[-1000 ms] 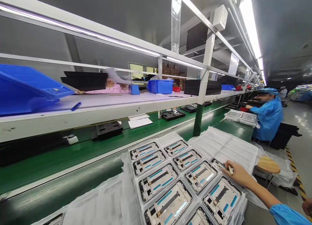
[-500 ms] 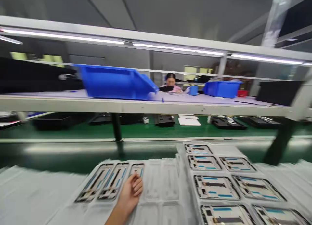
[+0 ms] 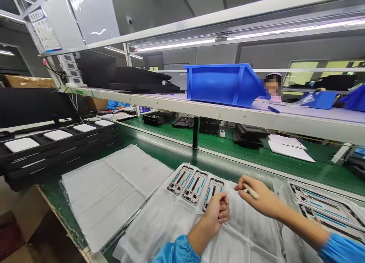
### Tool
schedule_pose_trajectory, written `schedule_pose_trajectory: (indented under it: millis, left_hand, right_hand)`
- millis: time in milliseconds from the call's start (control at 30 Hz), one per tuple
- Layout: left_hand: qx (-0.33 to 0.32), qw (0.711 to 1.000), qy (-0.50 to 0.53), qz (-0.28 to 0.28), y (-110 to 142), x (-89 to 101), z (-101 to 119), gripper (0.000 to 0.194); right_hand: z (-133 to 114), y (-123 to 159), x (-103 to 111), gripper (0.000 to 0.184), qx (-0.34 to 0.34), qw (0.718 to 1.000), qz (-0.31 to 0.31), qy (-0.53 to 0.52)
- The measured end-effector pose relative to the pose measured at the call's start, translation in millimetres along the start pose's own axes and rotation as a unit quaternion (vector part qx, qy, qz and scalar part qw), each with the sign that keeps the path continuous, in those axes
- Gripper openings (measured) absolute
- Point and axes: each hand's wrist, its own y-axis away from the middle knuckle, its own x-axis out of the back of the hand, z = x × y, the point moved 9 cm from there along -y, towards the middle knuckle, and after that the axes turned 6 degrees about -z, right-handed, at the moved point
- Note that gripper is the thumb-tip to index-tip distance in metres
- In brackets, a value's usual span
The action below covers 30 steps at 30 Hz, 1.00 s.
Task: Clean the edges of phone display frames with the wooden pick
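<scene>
We have our left hand [image 3: 216, 213] low in the middle of the frame, its fingers [image 3: 224, 208] curled closed just over the lower end of the rightmost of three phone frames [image 3: 195, 187], and we cannot tell whether they touch it. Our right hand [image 3: 261, 199] reaches in from the lower right, its fingers [image 3: 242, 183] closed in a pinch on a pale stick [image 3: 251, 191]. The three frames lie side by side, tilted the same way, in a clear plastic tray [image 3: 168, 225], each showing blue strips and a dark central bar. More frames [image 3: 322, 208] sit in another tray at the right edge. A stack of white-wrapped trays [image 3: 114, 190] lies at the left on the green conveyor [image 3: 228, 156], and black trays [image 3: 57, 141] holding white pieces sit at the far left. Above the conveyor runs a white shelf [image 3: 199, 105] carrying a blue bin [image 3: 222, 84] and a blue pen [image 3: 273, 109]. White papers [image 3: 288, 148] lie on the belt beyond it. A person in pink [image 3: 273, 97] sits past the shelf at upper right. At the upper left hangs a printed sign [image 3: 45, 31], its writing too small to read, and no other label is legible.
</scene>
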Motion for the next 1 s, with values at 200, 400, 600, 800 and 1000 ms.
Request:
schedule_pose_trajectory:
  millis: [200, 400, 600, 800, 1000]
  left_hand:
    - [-0.100, 0.990, 0.087, 0.053, -4.3, 27.8, 54.0, 0.031]
    - [-0.130, 0.972, 0.172, 0.097, -5.7, 50.4, 69.3, 0.028]
    - [-0.125, 0.960, 0.228, 0.103, -4.1, 56.2, 69.6, 0.025]
    - [-0.128, 0.954, 0.256, 0.092, -0.9, 58.4, 74.6, 0.026]
    - [-0.120, 0.956, 0.249, 0.102, 0.8, 55.4, 74.6, 0.028]
  right_hand:
    - [12.6, -95.4, -70.4, 0.018, -0.003, 0.999, -0.020, 0.049]
    - [28.8, -105.4, -98.6, 0.015, -0.008, 0.995, -0.029, 0.093]
    - [53.2, -112.2, -96.7, 0.018, -0.046, 0.997, 0.021, 0.050]
    - [56.1, -118.3, -68.2, 0.039, -0.047, 0.998, 0.029, -0.043]
    - [16.4, -106.4, -44.4, 0.046, 0.033, 0.993, -0.054, -0.097]
